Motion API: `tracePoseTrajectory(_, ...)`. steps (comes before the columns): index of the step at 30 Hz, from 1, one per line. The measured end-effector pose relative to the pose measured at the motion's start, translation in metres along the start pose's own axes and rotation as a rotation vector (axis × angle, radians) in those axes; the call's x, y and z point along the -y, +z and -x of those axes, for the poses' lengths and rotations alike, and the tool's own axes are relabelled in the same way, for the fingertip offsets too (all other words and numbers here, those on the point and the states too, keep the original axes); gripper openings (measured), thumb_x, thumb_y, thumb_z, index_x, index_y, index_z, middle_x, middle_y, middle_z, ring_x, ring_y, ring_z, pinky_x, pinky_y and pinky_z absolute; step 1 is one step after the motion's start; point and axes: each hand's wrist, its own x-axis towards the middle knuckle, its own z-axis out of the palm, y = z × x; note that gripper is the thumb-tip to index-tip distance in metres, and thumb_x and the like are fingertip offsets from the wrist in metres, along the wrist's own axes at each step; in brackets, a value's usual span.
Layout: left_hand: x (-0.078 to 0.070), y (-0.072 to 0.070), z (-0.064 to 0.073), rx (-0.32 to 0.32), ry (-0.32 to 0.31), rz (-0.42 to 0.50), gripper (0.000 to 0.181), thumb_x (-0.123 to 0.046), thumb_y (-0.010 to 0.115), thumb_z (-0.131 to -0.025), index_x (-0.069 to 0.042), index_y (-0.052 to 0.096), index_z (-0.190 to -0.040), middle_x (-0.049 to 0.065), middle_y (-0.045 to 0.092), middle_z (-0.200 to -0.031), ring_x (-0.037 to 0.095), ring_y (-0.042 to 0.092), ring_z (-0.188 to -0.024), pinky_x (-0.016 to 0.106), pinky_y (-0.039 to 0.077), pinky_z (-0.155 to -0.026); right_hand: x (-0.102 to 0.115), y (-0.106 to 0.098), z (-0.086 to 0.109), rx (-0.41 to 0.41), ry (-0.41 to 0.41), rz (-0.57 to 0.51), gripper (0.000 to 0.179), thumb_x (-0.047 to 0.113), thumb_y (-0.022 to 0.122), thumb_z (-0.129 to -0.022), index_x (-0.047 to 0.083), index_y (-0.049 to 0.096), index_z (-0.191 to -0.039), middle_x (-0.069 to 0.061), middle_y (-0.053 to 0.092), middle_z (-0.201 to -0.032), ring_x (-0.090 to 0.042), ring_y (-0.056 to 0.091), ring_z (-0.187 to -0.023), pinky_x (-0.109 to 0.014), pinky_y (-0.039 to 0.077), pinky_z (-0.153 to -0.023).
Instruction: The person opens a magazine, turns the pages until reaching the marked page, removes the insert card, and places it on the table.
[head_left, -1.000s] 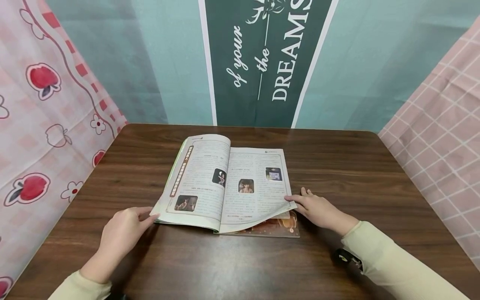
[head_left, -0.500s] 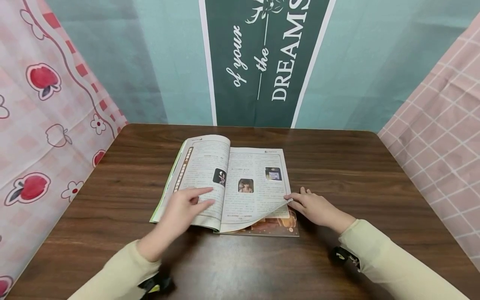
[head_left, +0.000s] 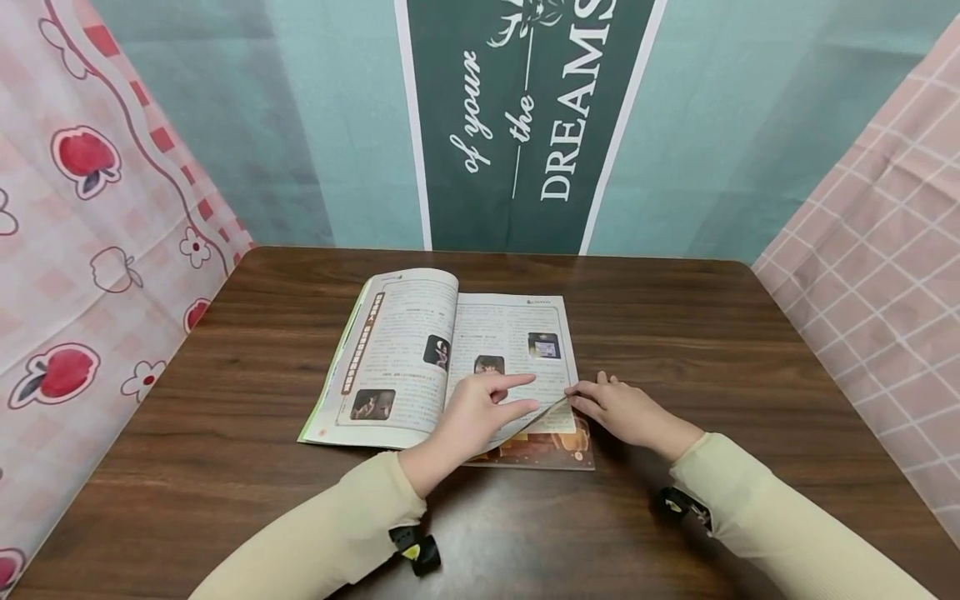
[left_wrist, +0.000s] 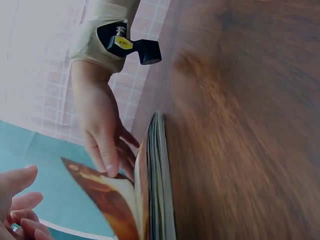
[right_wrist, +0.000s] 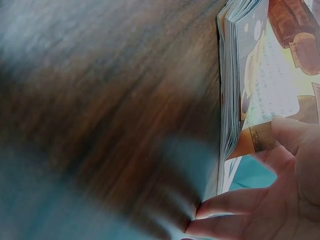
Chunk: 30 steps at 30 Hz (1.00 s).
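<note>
An open magazine (head_left: 408,325) lies on the table, printed text and small photos on both pages. My right hand (head_left: 630,412) pinches the near right corner of its right page (head_left: 551,321), which curls up. Beneath the curl shows a brown-orange illustrated page (head_left: 543,450); the right wrist view shows my thumb (right_wrist: 287,130) against an orange picture (right_wrist: 260,137) on the raised leaf. Over the right page's lower part is my left hand (head_left: 476,408), thumb and forefinger extended and parted, nothing between them. It covers part of the page and a photo.
The dark wood table (head_left: 675,325) extends around the magazine. Behind it hangs a teal cloth (head_left: 337,125) with a dark green lettered panel. Pink patterned cloths (head_left: 75,275) flank both sides. A black wrist device (head_left: 416,550) sits at each cuff.
My left hand has let go of the magazine's near left corner and moved right across to the right page. My right hand stays at the page corner, now curled up further.
</note>
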Motion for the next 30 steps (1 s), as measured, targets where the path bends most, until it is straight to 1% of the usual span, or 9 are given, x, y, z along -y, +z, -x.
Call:
tracePoseTrajectory(1, 0.000, 0.003, -0.002, 0.002, -0.016, 0.019, 0.030, -0.026, 0.069, -0.070, -0.016, 0.066, -0.098, -0.006, 0.043, -0.055, 0.003, 0.037, -0.054, 0.016, 0.035, -0.052, 0.000, -0.001, 0.000, 0.000, 0.005, 0.003, 0.034, 0.033, 0.039, -0.090, 0.013, 0.054, -0.112, -0.037, 0.039, -0.112, -0.053, 0.035, -0.101, -0.057, 0.029, -0.080)
tracePoseTrajectory(3, -0.001, 0.008, -0.005, 0.010, -0.042, 0.065, 0.030, -0.025, 0.068, -0.070, -0.016, 0.065, -0.098, -0.004, 0.058, -0.072, 0.002, 0.049, -0.067, 0.014, 0.039, -0.060, 0.000, -0.001, -0.001, 0.008, 0.011, 0.009, 0.034, 0.034, 0.038, -0.089, 0.013, 0.054, -0.111, -0.038, 0.039, -0.112, -0.054, 0.034, -0.101, -0.058, 0.029, -0.079)
tracePoseTrajectory(4, -0.002, 0.011, -0.006, 0.013, -0.048, 0.079, 0.030, -0.025, 0.068, -0.070, -0.015, 0.065, -0.098, -0.003, 0.062, -0.082, 0.002, 0.052, -0.075, 0.014, 0.041, -0.065, 0.001, -0.002, -0.001, 0.012, 0.015, 0.012, 0.035, 0.035, 0.038, -0.089, 0.013, 0.054, -0.111, -0.038, 0.039, -0.112, -0.054, 0.034, -0.101, -0.058, 0.029, -0.078)
tracePoseTrajectory(6, -0.003, 0.016, -0.008, 0.018, -0.040, 0.094, 0.029, -0.025, 0.068, -0.071, -0.014, 0.065, -0.099, -0.001, 0.060, -0.099, 0.004, 0.051, -0.092, 0.017, 0.041, -0.074, 0.001, -0.002, -0.001, 0.018, 0.024, 0.019, 0.036, 0.037, 0.038, -0.089, 0.013, 0.053, -0.112, -0.038, 0.038, -0.112, -0.054, 0.035, -0.100, -0.059, 0.029, -0.078)
tracePoseTrajectory(8, -0.003, 0.022, -0.011, 0.024, -0.030, 0.097, 0.029, -0.025, 0.067, -0.072, -0.013, 0.065, -0.099, 0.000, 0.060, -0.100, 0.005, 0.052, -0.094, 0.018, 0.041, -0.075, 0.001, -0.002, -0.002, 0.021, 0.025, 0.021, 0.039, 0.040, 0.036, -0.089, 0.013, 0.053, -0.112, -0.039, 0.038, -0.112, -0.055, 0.035, -0.100, -0.059, 0.030, -0.077)
tracePoseTrajectory(16, -0.003, 0.039, -0.017, 0.046, -0.069, 0.133, 0.028, -0.025, 0.067, -0.072, -0.013, 0.066, -0.097, -0.004, 0.060, -0.098, 0.001, 0.051, -0.091, 0.016, 0.040, -0.074, -0.001, -0.001, -0.002, 0.009, 0.024, 0.055, 0.053, 0.050, 0.028, -0.086, 0.011, 0.051, -0.114, -0.038, 0.039, -0.112, -0.053, 0.036, -0.100, -0.058, 0.031, -0.076)
tracePoseTrajectory(21, -0.003, 0.043, -0.020, 0.039, -0.043, 0.090, 0.024, -0.026, 0.066, -0.073, -0.013, 0.068, -0.093, -0.005, 0.062, -0.094, 0.001, 0.053, -0.082, 0.015, 0.041, -0.067, 0.000, -0.002, -0.003, 0.007, 0.032, 0.066, 0.055, 0.050, 0.029, -0.086, 0.009, 0.050, -0.116, -0.038, 0.038, -0.112, -0.053, 0.037, -0.100, -0.058, 0.032, -0.076)
tracePoseTrajectory(26, -0.001, 0.044, -0.022, 0.044, -0.044, 0.046, 0.019, -0.025, 0.063, -0.076, -0.015, 0.069, -0.090, -0.006, 0.062, -0.091, -0.003, 0.053, -0.081, 0.013, 0.040, -0.067, 0.001, -0.001, -0.002, 0.014, 0.040, 0.043, 0.056, 0.053, 0.029, -0.085, 0.011, 0.049, -0.117, -0.038, 0.038, -0.113, -0.054, 0.035, -0.101, -0.058, 0.031, -0.077)
tracePoseTrajectory(30, -0.001, 0.040, -0.022, 0.030, -0.045, 0.020, 0.016, -0.023, 0.062, -0.077, -0.014, 0.069, -0.088, -0.005, 0.063, -0.087, -0.003, 0.054, -0.077, 0.013, 0.041, -0.061, 0.002, 0.001, 0.001, 0.015, 0.062, 0.026, 0.064, 0.052, 0.035, -0.084, 0.007, 0.035, -0.128, -0.038, 0.032, -0.118, -0.052, 0.031, -0.106, -0.056, 0.031, -0.080)
